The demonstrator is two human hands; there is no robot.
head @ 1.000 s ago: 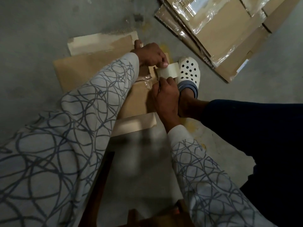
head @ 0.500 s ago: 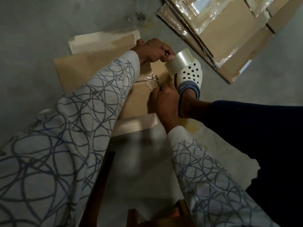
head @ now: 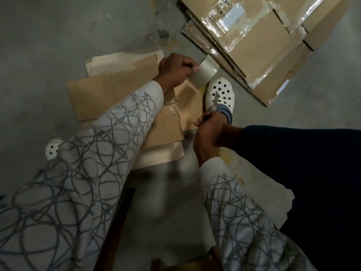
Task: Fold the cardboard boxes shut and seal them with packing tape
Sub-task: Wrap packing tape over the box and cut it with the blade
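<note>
Severing the tape roll point(head: 205, 75) from the box point(head: 121, 90).
Left hand point(head: 175, 69) grips it, right hand point(head: 209, 132) a thin cutter point(head: 214, 101); pull taut, cut close.

I see a brown flattened cardboard box point(head: 117, 90) lying flat on the floor, centre-left of frame, with a crumpled clear tape strip point(head: 173, 108) stuck along its seam. Clear packing tape roll point(head: 205, 74), tilted, is above the box's right edge, gripped by the left hand point(head: 175, 68). More flattened boxes point(head: 263, 45) are stacked upper right, with glossy tape on them.
</note>
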